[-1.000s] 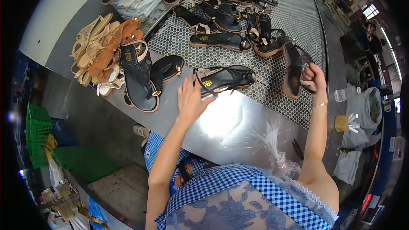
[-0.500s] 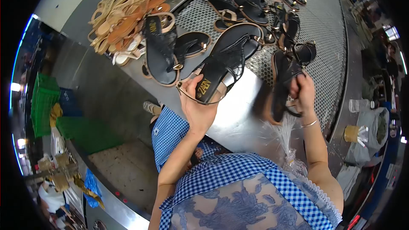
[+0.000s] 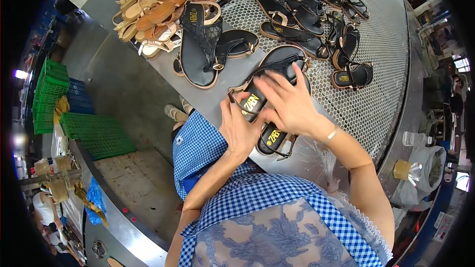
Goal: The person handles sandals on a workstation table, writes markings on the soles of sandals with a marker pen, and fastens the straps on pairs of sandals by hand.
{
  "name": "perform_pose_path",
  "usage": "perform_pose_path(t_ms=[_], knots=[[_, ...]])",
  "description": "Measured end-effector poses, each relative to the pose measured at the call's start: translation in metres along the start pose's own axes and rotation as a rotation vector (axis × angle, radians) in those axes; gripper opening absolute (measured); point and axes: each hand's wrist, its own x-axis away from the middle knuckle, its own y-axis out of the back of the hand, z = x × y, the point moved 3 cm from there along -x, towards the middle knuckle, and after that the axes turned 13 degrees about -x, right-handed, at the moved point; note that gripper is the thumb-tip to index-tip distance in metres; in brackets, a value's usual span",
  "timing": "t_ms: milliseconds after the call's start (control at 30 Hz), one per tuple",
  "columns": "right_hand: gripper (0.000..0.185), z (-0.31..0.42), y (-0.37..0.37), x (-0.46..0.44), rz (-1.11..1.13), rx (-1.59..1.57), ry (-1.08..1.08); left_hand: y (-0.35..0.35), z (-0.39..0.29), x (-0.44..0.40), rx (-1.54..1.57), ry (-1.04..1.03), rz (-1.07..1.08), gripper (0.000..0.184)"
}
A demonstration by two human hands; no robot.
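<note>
In the head view, a black sandal (image 3: pixel 251 102) is between the two hands, above the metal table (image 3: pixel 213 100), its toe end pointing to about one o'clock. The left hand (image 3: pixel 241 127) curls around its heel end, fingers on one side and thumb on the other; whether it also pinches the strap, I cannot tell. The right hand (image 3: pixel 289 104) has its fingers spread over the middle of the sandal, partly blurred, and I cannot tell whether they touch it. A second black sandal (image 3: pixel 271 138) lies at six o'clock from the right hand, partly covered by it.

From the hands, a pair of black sandals (image 3: pixel 200 52) rests at ten to eleven o'clock, with a pile of tan sandals (image 3: pixel 161 10) beyond. More black sandals (image 3: pixel 307 15) lie toward one o'clock on a mesh surface (image 3: pixel 381 44). A plastic bundle (image 3: pixel 326 163) sits near five o'clock.
</note>
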Motion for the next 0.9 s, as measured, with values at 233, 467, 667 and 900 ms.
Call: perform_pose_path(t_ms=[233, 467, 667, 900], knots=[[0.064, -0.011, -0.027, -0.013, 0.021, -0.083, -0.009, -0.006, 0.009, 0.003, -0.061, -0.030, -0.031, 0.045], [0.038, -0.016, -0.011, 0.002, 0.088, -0.803, 0.020, -0.001, 0.016, 0.001, -0.092, 0.039, -0.037, 0.041], [0.022, -0.041, 0.031, 0.009, -0.500, -0.982, -0.130, 0.030, 0.017, -0.001, -0.007, 0.045, 0.098, 0.041], [0.049, -0.155, 0.047, 0.028, -0.440, -0.078, -0.641, 0.101, 0.021, -0.036, -0.166, -0.290, 0.007, 0.047]])
